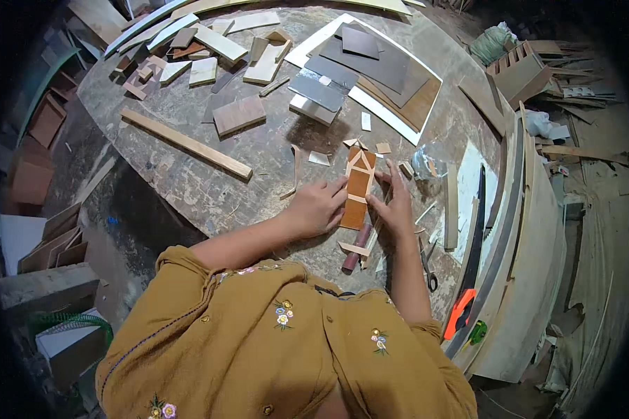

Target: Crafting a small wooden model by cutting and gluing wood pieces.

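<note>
An orange-brown wooden panel (358, 187) lies on the worktable with pale wooden strips on it, forming a triangle at its upper end and crossing it lower down. My left hand (318, 207) grips the panel's left edge with curled fingers. My right hand (393, 202) grips its right side, thumb against the edge and fingertips higher up. Small wood offcuts (384, 148) lie around the panel's top. Below it, a dark red rod (350, 261) lies under a pale strip (353, 248), and dark scissors (431, 281) lie beside my right forearm.
The worktable (189, 199) holds scattered wood blocks (239, 116), a long batten (185, 143), stacked dark sheets (374, 63), a clear container (424, 162), an orange-handled saw (460, 314) and a green tape measure (477, 332). Boards and scrap (521, 73) surround the table.
</note>
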`<action>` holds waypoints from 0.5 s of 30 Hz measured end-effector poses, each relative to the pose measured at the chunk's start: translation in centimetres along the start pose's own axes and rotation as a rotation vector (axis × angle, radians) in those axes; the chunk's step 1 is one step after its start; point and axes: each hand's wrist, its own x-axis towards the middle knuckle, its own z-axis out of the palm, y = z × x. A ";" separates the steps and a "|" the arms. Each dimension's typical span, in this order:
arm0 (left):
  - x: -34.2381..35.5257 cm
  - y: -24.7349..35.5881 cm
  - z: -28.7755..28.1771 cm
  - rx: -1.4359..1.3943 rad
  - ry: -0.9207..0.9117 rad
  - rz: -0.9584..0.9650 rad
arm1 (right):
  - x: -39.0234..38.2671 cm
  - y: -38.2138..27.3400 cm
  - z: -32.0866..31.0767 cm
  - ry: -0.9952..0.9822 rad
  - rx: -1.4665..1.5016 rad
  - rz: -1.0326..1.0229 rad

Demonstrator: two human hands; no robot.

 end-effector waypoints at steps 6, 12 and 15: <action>-0.1 0.1 0.0 -0.001 -0.015 -0.019 | 0.0 0.2 0.2 0.003 -0.020 -0.002; -0.3 -0.2 0.2 -0.015 -0.014 -0.014 | 0.1 0.0 0.2 -0.001 0.029 -0.022; -0.2 -0.1 0.0 -0.019 -0.016 -0.018 | 0.1 0.7 0.4 0.040 0.236 0.076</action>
